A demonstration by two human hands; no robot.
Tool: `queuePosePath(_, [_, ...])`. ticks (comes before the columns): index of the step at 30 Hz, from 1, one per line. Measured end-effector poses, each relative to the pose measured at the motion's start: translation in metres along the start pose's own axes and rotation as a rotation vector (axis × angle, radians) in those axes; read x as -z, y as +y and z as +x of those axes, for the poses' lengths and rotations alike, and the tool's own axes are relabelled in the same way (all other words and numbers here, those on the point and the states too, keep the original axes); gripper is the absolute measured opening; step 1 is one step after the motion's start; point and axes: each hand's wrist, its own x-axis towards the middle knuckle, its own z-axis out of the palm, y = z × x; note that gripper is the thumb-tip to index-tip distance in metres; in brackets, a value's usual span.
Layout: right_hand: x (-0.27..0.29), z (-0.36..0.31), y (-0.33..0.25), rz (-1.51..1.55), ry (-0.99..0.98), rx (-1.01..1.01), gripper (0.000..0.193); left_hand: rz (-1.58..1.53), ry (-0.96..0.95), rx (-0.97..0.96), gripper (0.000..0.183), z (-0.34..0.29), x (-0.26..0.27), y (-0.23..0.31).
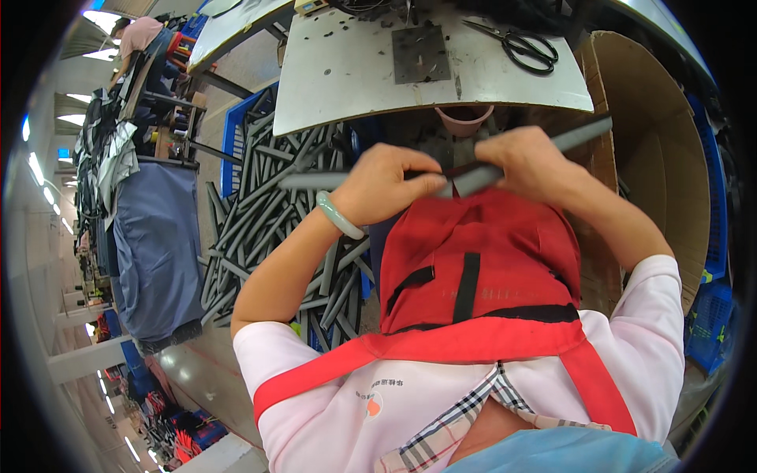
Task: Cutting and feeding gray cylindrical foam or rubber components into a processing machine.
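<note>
Honestly, this grey tubing [311, 181] looks like foam to me, so I'd expect it to be really light, a bit squishy and springy when bent. Surface seems dull, not shiny, so probably not slippery, and I doubt it would snap, though a sharp nail or hard pinch might dent it. I'd take hold close to the inner ends, thumb on top and fingers wrapped under, since the long outer parts likely wobble. It's up in front of the red apron [481, 260], just short of the white table [339, 87]. The left hand [384, 185] has thumb and fingers closed around one side, and the right hand [527, 164] is curled round the other; it's blurry, so I can't tell how hard either squeezes. Looks-wise it's plain mid-grey, round and slim, running nearly level out to the left and slanting up to the right. Can't tell if that's two pieces or one bent at the middle. Similar grey tubes [264, 209] lie heaped at the left, criss-crossed every which way.
</note>
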Motion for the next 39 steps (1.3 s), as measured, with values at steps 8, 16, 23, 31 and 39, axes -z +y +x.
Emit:
queuePosePath(8, [0.041, 0.089, 0.056, -0.226, 0.388, -0.085, 0.037, 0.096, 0.514, -0.193, 0.030, 0.071, 0.067, 0.000])
queuePosePath(16, [0.039, 0.116, 0.084, -0.246, 0.423, -0.123, 0.048, -0.040, 0.537, -0.170, 0.029, 0.107, 0.084, -0.019])
queuePosePath(23, [0.060, 0.125, 0.070, -0.303, 0.259, -0.184, 0.031, -0.041, 0.522, -0.064, 0.034, 0.111, 0.092, -0.021])
queuePosePath(31, [0.067, 0.137, 0.076, -0.316, 0.285, -0.182, 0.033, -0.018, 0.523, -0.103, 0.033, 0.123, 0.104, -0.029])
queuePosePath(39, [0.060, 0.138, 0.087, -0.323, 0.366, -0.189, 0.033, -0.057, 0.572, -0.115, 0.027, 0.130, 0.102, -0.035])
